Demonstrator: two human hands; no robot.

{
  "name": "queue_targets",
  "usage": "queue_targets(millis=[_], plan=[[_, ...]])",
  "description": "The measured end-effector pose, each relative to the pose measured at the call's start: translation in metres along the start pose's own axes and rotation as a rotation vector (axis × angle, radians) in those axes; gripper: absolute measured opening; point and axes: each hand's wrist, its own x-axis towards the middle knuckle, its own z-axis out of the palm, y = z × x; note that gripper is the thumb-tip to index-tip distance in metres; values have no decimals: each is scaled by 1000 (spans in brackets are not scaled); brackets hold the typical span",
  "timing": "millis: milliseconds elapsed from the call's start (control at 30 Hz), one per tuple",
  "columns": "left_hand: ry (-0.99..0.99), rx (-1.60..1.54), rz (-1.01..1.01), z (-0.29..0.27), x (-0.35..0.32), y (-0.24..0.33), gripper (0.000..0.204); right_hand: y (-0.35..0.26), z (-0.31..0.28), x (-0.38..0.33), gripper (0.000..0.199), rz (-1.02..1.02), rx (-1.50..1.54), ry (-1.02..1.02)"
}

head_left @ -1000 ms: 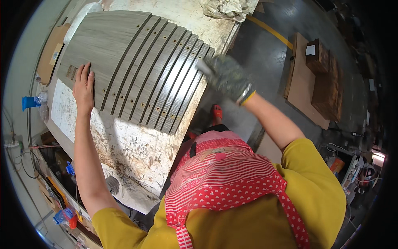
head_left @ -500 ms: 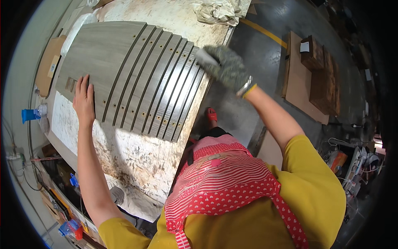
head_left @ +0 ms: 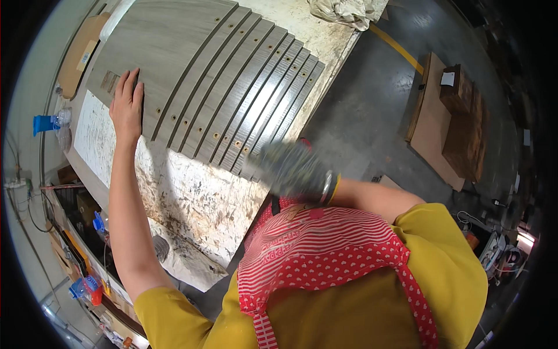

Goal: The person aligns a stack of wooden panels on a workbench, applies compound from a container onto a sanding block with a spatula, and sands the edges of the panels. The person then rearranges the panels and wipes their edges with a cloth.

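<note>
Several grey wood-grain boards (head_left: pixel 174 41) lie overlapped in steps on a stained white worktable (head_left: pixel 192 192). Small brass-rimmed holes run along their stepped edges. My bare left hand (head_left: pixel 126 110) rests on the near left edge of the top board, fingers stretched out, beside a small rectangular cut-out (head_left: pixel 109 81). A camouflage glove covers my right hand (head_left: pixel 290 171), which is smeared by motion at the near right corner of the lowest boards. The earlier frame shows its fingers closed round a pale grey block; now the block is barely distinguishable in the blur.
Crumpled cloth (head_left: pixel 343 11) lies at the table's far end. Brown boxes (head_left: pixel 465 128) stand on a board on the floor to the right. A blue-capped plastic bottle (head_left: pixel 52 123) and a cardboard piece (head_left: pixel 81 55) are at the left.
My right hand has swept from the far right corner of the boards toward me, down to their near corner. The left hand stays on the top board. The whole view has shifted slightly.
</note>
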Motion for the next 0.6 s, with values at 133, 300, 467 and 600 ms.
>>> queue_targets(millis=[133, 300, 467, 600], plan=[[3, 4, 8, 2, 0, -2, 42, -24, 3, 6, 30, -3, 289, -332], [9, 12, 4, 0, -6, -9, 42, 52, -58, 5, 37, 152, -76, 23], [9, -4, 33, 4, -5, -9, 41, 148, -80, 0, 45, 559, -161, 360], [28, -9, 46, 3, -5, -11, 41, 162, -80, 16, 46, 418, -320, 367]])
